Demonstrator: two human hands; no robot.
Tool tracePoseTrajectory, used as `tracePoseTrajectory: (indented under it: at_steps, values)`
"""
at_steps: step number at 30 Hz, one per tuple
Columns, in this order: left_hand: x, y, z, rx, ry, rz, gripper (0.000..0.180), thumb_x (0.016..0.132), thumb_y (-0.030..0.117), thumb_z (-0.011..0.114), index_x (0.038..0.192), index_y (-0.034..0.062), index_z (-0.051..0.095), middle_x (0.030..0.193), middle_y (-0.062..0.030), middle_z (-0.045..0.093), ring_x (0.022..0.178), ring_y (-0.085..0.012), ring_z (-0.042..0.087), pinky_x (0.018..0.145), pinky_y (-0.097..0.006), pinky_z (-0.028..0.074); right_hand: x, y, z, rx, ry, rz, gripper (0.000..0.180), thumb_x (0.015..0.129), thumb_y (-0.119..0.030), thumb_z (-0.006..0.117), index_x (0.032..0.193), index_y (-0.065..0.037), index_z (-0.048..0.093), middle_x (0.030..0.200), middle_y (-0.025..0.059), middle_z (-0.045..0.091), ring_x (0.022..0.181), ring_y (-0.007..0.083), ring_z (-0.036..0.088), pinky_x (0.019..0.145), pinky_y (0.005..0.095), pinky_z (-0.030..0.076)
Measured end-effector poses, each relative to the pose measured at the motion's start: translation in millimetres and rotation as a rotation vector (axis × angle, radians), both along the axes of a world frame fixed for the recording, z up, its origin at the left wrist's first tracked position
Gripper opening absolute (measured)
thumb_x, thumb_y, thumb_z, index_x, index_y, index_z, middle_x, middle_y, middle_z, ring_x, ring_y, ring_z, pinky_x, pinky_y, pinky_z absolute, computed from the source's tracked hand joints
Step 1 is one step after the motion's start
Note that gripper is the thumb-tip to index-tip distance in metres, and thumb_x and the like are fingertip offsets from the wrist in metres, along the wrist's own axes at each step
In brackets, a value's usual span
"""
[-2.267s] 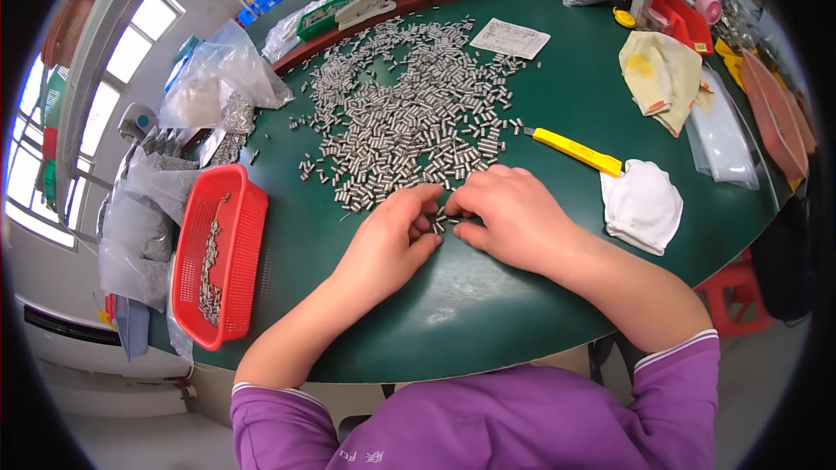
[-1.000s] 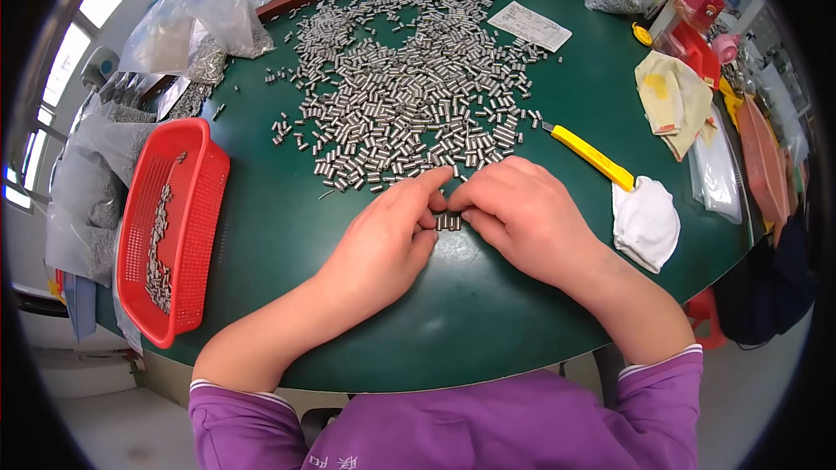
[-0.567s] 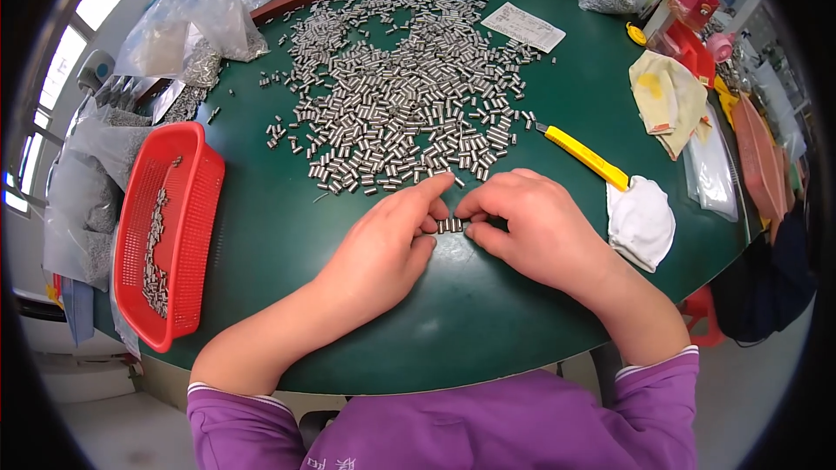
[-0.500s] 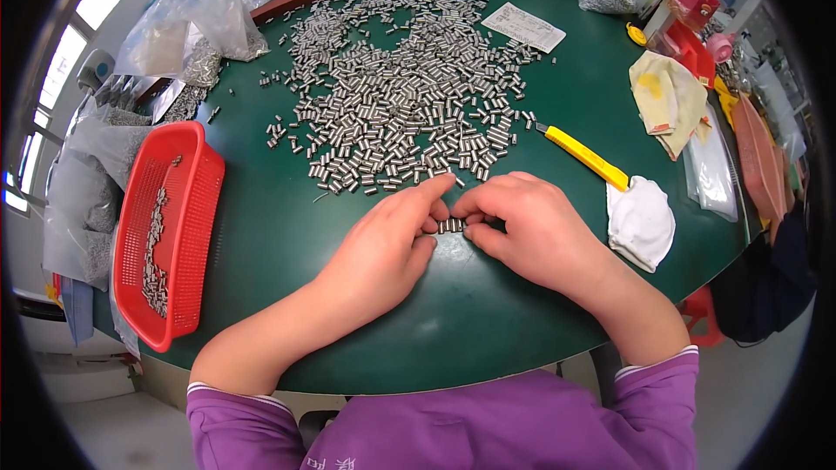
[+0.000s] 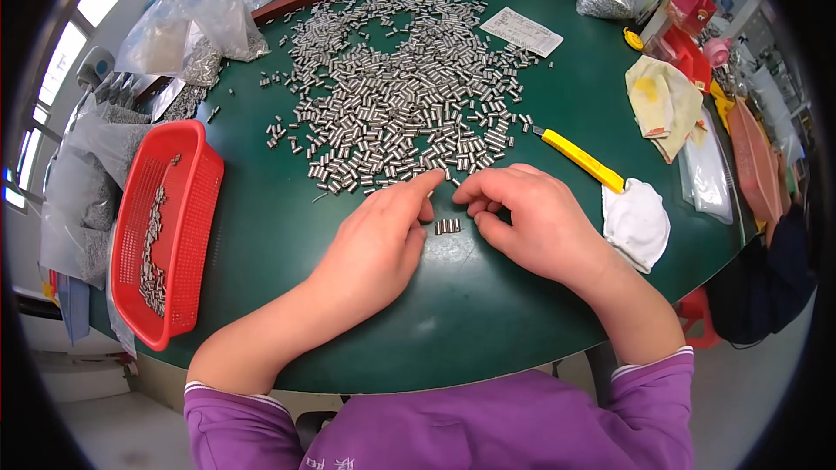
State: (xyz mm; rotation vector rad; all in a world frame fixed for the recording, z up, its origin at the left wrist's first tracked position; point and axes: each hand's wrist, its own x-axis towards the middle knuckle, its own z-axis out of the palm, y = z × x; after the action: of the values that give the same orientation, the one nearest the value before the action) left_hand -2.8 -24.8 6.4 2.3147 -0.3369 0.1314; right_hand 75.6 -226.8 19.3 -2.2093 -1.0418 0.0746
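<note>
A short row of small metal cylinders (image 5: 448,226) stands side by side on the green table (image 5: 418,326), in the gap between my hands. To its left is my left hand (image 5: 380,231), index finger stretched toward the pile and thumb apart, touching none of the row. Across from it, my right hand (image 5: 527,219) has loosely bent fingers with the thumb held away from them, also off the row. Just beyond my fingertips spreads a large pile of similar cylinders (image 5: 392,91). The undersides of my fingers are partly hidden.
At the left edge stands a red plastic basket (image 5: 209,200) with some cylinders inside. On the right lie a yellow utility knife (image 5: 579,157), a white cloth (image 5: 637,224) and a stained glove (image 5: 664,109). A paper slip (image 5: 522,30) lies behind the pile.
Both hands have drawn apart, away from the row of cylinders they were pressing at its ends. The row now lies uncovered on the table.
</note>
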Motion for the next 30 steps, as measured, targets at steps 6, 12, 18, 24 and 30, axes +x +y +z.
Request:
tracePoseTrajectory:
  at_steps: [6,12,18,24,30]
  values:
    - [-1.1,2.9,2.2,0.096,-0.044,0.002,0.058,0.078,-0.01,0.058,0.134,0.0024,0.047,0.097,-0.0099,0.058,0.085,-0.0229,0.059,0.077,-0.033,0.052,-3.8,2.6,2.1,0.005,0.07,0.052,0.024,0.078,0.001,0.055,0.097,-0.008,0.064,0.085,0.0056,0.07,0.086,0.0265,0.065,0.078,0.0394,0.051]
    - [-0.1,2.4,0.6,0.027,0.002,-0.003,0.059,0.078,-0.011,0.057,0.135,0.0023,0.047,0.101,-0.0112,0.057,0.087,-0.0231,0.059,0.078,-0.033,0.052,-3.8,4.1,0.0,0.021,0.072,0.066,0.024,0.077,0.002,0.055,0.097,-0.009,0.064,0.084,0.0049,0.07,0.085,0.0265,0.065,0.078,0.0395,0.051]
    - [0.7,2.2,-2.4,-0.007,0.001,-0.009,0.058,0.08,-0.012,0.056,0.136,0.0025,0.046,0.104,-0.0119,0.057,0.087,-0.0206,0.059,0.078,-0.031,0.052,-3.4,4.4,-2.4,0.04,0.069,0.078,0.023,0.077,0.002,0.055,0.097,-0.009,0.063,0.085,0.0047,0.07,0.085,0.0268,0.065,0.078,0.04,0.051]
    - [1.1,0.6,-2.0,-0.053,0.045,0.025,0.057,0.083,-0.009,0.058,0.137,0.003,0.045,0.102,-0.0102,0.062,0.084,-0.017,0.061,0.077,-0.029,0.052,-3.2,3.6,-6.7,0.016,-0.011,0.052,0.012,0.081,-0.007,0.062,0.092,-0.009,0.067,0.086,0.0071,0.068,0.086,0.0285,0.063,0.078,0.0411,0.05]
    - [2.7,-2.0,2.8,-0.125,0.134,0.051,0.057,0.083,-0.005,0.063,0.136,0.0034,0.046,0.097,-0.0081,0.064,0.081,-0.0154,0.062,0.076,-0.028,0.052,-7.5,7.8,-13.6,0.022,-0.075,0.054,0.009,0.08,-0.016,0.069,0.086,-0.009,0.069,0.082,0.0067,0.064,0.083,0.0287,0.061,0.076,0.0414,0.049]
